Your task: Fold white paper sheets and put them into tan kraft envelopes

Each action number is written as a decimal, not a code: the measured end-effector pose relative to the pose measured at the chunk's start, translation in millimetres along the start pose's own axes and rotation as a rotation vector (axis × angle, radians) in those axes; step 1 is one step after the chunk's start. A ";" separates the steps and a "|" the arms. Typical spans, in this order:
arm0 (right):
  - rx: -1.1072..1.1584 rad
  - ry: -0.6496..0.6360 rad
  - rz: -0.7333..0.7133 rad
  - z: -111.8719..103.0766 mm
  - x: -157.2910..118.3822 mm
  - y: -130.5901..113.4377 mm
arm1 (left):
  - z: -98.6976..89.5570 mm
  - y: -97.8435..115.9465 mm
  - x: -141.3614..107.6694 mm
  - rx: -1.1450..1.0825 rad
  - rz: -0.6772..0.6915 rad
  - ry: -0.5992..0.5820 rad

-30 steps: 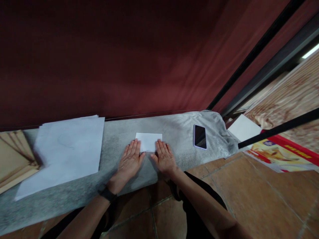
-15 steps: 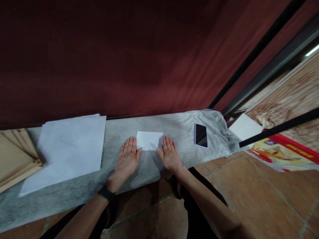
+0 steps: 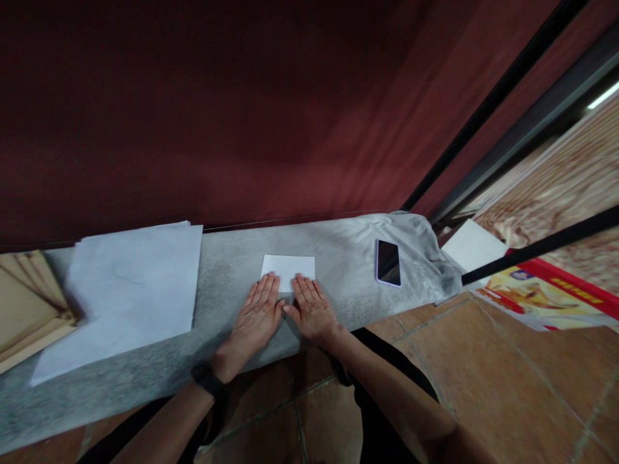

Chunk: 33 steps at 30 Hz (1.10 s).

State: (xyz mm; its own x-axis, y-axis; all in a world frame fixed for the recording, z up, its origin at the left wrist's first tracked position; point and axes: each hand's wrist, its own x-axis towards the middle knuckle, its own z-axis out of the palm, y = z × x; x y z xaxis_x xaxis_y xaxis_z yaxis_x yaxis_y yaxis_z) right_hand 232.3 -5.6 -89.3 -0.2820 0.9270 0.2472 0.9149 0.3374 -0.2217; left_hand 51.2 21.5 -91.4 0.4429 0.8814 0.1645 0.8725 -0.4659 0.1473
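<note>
A small white rectangle of paper [image 3: 288, 265] lies flat on the grey cloth [image 3: 227, 258] in the middle of the view. Palm down, my left hand [image 3: 258, 314] has its fingertips on the paper's lower left part. My right hand [image 3: 313, 308] lies flat too, its fingertips over the lower right part. Both hands have their fingers stretched out, and the two thumbs are close together below the paper's near edge. A dark band is round my left wrist.
Large white sheets [image 3: 140, 290] lie at the left, beside a wooden frame [image 3: 29, 303]. A phone [image 3: 388, 263] rests on the cloth to the right. Black bars, a white board [image 3: 474, 246] and a red and yellow package [image 3: 541, 293] are further right. Dark red fabric hangs behind.
Both hands have moved inward and nearer each other, from the paper's side edges to its lower part. The view has shifted slightly.
</note>
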 end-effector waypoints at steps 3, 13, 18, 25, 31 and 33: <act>-0.019 -0.002 0.019 -1.5 -0.7 4.8 | -2.1 -4.7 2.8 0.008 -0.049 -0.002; -0.061 -0.004 0.140 -2.7 -3.5 8.3 | -4.2 -8.8 5.5 0.018 -0.176 0.002; -0.051 -0.022 0.163 -5.3 -4.8 8.5 | -3.9 -7.0 3.3 0.029 -0.215 0.043; -0.004 -0.041 0.089 -13.1 1.1 3.3 | -7.6 6.6 1.5 -0.027 -0.004 0.046; 0.047 -0.093 0.026 -10.5 6.4 -6.7 | -0.7 10.6 2.0 -0.047 0.119 -0.019; 0.044 -0.091 0.042 -8.0 8.8 -7.3 | 0.3 9.3 4.9 -0.034 0.097 -0.029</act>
State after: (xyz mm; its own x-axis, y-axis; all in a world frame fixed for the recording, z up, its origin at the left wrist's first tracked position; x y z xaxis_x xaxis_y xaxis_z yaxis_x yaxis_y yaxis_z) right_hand 225.4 -1.2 -78.0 -0.2702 0.9509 0.1506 0.9135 0.3026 -0.2720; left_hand 61.6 21.5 -89.5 0.5310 0.8338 0.1512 0.8180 -0.5509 0.1652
